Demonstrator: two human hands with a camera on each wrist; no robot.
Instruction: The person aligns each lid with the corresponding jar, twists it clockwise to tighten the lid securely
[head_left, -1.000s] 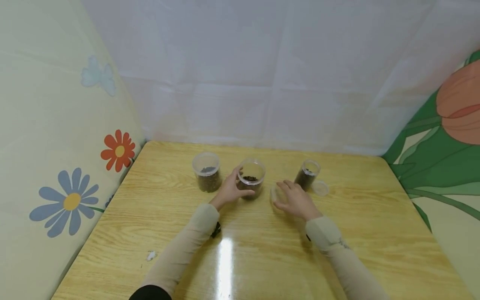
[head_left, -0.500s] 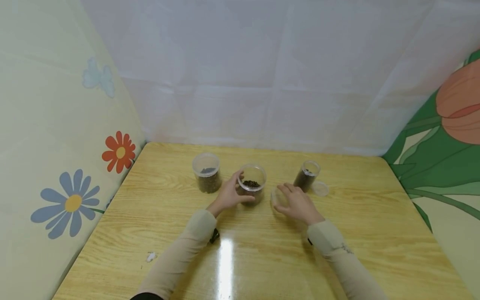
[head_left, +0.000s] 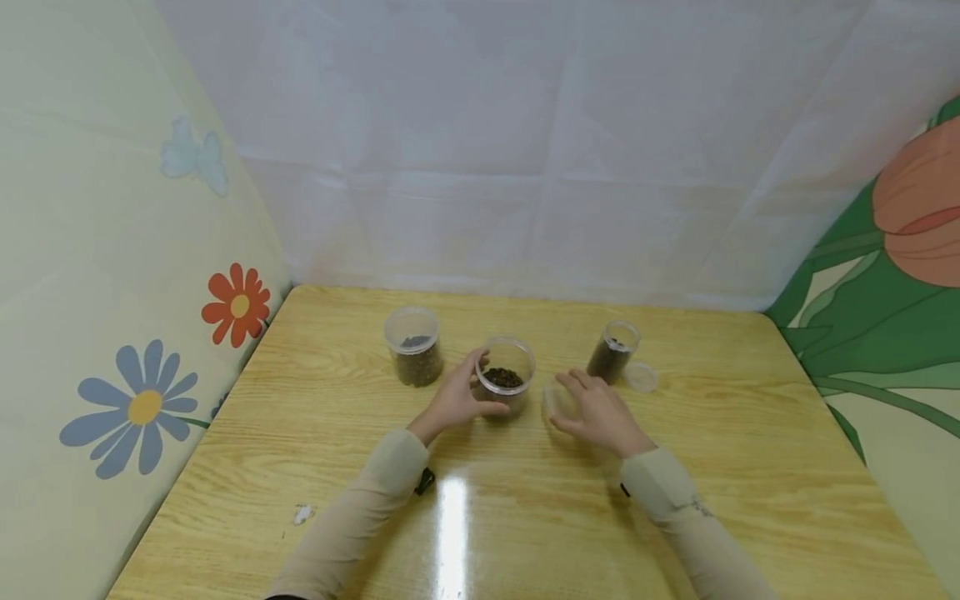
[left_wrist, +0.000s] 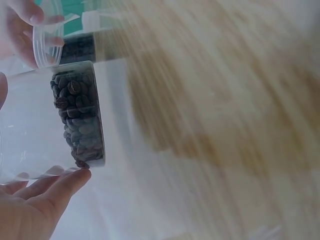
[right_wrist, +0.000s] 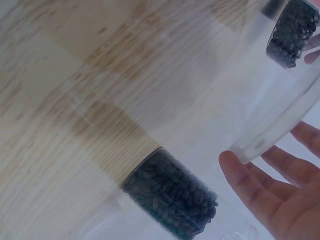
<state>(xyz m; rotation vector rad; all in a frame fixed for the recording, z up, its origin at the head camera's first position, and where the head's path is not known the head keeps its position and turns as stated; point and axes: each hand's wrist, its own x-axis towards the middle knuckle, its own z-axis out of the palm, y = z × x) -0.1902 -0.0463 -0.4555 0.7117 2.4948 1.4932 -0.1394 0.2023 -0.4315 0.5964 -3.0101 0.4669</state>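
Note:
My left hand (head_left: pixel 453 396) grips the side of a clear plastic jar (head_left: pixel 510 406), partly filled with dark coffee beans (left_wrist: pixel 77 107); its mouth is uncovered. To the right, my right hand (head_left: pixel 600 412) pinches a clear round lid (right_wrist: pixel 280 127) by its edge, held on its side next to the jar and apart from it. Curled fingers (left_wrist: pixel 60 192) of the left hand wrap the jar in the left wrist view. Behind the right hand stands a narrower clear jar (head_left: pixel 611 358) of coffee beans, its top uncovered.
A wide clear jar (head_left: pixel 415 358) about half full of dark contents stands left of the left hand. A small clear lid (head_left: pixel 641 377) lies flat beside the narrow jar. All stand on a wooden table (head_left: pixel 540 533) with a white cloth (head_left: pixel 450 167) behind.
The left hand has brought its jar a little toward me. My right hand, with the lid, has shifted slightly the same way. The other jars stay put.

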